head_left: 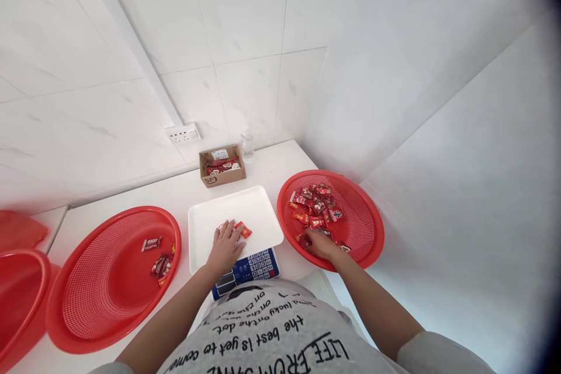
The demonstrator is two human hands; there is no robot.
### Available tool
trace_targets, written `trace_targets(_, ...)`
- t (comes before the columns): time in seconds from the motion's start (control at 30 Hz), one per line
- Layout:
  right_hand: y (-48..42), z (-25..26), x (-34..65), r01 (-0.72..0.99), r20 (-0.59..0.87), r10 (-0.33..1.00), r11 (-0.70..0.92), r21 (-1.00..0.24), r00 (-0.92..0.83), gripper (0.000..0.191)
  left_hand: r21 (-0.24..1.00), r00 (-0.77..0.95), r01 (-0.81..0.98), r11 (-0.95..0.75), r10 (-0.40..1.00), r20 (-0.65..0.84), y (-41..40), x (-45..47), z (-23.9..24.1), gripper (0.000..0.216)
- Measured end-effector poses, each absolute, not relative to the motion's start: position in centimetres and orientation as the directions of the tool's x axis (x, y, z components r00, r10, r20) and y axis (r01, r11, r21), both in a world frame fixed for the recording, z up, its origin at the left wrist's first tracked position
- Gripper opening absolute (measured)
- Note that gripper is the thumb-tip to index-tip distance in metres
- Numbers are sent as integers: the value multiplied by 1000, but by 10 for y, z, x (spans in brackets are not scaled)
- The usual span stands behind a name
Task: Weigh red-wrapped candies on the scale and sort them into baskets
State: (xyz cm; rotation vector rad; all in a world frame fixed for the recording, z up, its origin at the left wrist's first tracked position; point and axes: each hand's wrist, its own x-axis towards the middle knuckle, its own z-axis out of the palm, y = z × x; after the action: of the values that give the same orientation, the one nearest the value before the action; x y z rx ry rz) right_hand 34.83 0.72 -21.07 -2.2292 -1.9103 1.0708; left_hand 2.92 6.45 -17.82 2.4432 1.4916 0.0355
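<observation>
Right basket (pixel 368 210) — heap of sweets (pixel 316 205); right hand (pixel 319 243) among them, grip unclear. White tray (pixel 258 204) — wrapped sweet (pixel 242 229) touching left hand's (pixel 225 247) flat, open fingertips. Left basket (pixel 87 280) — few sweets.

A few red-wrapped candies (pixel 240 229) lie flat on the white scale tray (pixel 258 210), near its front edge, partly under the fingertips of the left hand (pixel 225 248), which rests palm down on the tray; a larger heap of the same red candies (pixel 316 205) (wrappers jumbled, some overlapping) sits in the red mesh basket (pixel 368 219) just beside the tray; the right hand (pixel 321 243) lies on the candies at the heap's near edge, fingers curled among them; whether it holds one cannot be told.
</observation>
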Motion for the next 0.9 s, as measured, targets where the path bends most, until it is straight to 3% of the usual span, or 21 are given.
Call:
trace_targets(0.4,8,-204,347,890,-467,883,-248,-383,46,12,268,457,867,-419,885,-94,63,30,-181,45)
trace_targets(0.63,12,-203,349,747,-460,864,-443,-496,207,13,292,429,874,-388,898,-92,61,27,-182,50)
trace_targets(0.9,27,-167,340,525,-283,890,-442,-727,357,29,304,391,886,-350,916,-85,50,17,-184,53)
